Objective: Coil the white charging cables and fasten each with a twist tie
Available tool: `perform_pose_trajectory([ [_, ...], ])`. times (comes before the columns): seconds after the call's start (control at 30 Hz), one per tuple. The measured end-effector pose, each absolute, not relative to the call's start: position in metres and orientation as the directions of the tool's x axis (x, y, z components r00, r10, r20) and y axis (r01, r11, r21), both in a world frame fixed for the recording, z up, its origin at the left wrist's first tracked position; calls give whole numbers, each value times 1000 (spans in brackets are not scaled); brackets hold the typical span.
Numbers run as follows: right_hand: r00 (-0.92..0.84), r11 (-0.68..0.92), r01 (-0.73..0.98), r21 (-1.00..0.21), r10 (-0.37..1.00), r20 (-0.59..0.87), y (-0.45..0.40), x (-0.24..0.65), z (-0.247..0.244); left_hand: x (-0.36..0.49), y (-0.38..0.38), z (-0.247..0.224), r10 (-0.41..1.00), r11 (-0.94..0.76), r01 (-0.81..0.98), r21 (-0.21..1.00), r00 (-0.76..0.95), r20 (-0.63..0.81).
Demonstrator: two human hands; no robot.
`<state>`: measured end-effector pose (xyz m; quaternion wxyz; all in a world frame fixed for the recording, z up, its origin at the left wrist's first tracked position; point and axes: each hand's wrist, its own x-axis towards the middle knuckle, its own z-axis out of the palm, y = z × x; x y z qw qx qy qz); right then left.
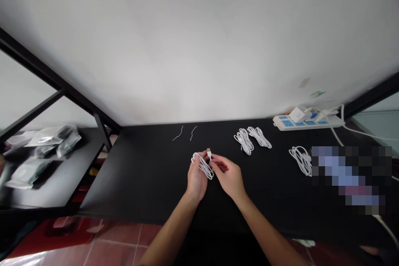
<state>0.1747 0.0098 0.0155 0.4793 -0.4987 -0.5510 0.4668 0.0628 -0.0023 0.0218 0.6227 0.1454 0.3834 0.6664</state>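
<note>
My left hand (197, 181) is closed around a coiled white USB cable (205, 168), held above the black table (149, 170). Between the thumb and finger of my right hand (229, 175) is the same cable's end, just below its USB plug (209, 153), which points up and away from me. Two thin white twist ties (178, 135) lie apart on the table beyond my left hand. To the right of my hands rest two bundled white cables (245, 141), side by side.
A power strip (288, 123) with a white adapter (299, 114) plugged in stands against the wall at the back right. Another coiled white cable (301, 160) lies before it, beside a blurred-out patch. Several plastic-wrapped packages (29, 171) sit on the left table, behind a black metal frame.
</note>
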Motion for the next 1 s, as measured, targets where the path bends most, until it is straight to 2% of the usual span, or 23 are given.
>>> perform_pose_trajectory([
  [0.1, -160, 286, 269, -920, 955, 250, 2, 172, 22, 65, -2, 24, 938, 46, -671, 740, -226, -262],
  [0.17, -214, 378, 344, -859, 923, 320, -2, 169, 27, 67, -2, 26, 928, 32, -661, 750, -259, -268],
  [0.33, -236, 393, 514, -763, 920, 314, -9, 161, 33, 67, -2, 27, 930, 4, -702, 712, -259, -261],
  [0.43, -310, 365, 502, -784, 922, 231, -12, 160, 35, 63, -1, 27, 925, 12, -721, 692, -255, -282],
  [0.57, -376, 311, 402, -861, 914, 154, -16, 162, 37, 58, -1, 29, 900, -10, -733, 680, -303, -313],
  [0.67, -387, 306, 350, -885, 908, 161, -19, 163, 37, 56, -2, 31, 894, -29, -714, 700, -332, -302],
  [0.8, -344, 300, 400, -866, 925, 161, -24, 158, 31, 61, -3, 34, 884, -19, -694, 720, -348, -311],
  [0.9, -293, 333, 399, -854, 929, 225, -26, 157, 23, 70, -4, 35, 879, -9, -717, 697, -339, -337],
  [1.0, -281, 365, 362, -858, 920, 273, -24, 162, 19, 73, -5, 36, 909, -5, -694, 720, -304, -286],
])
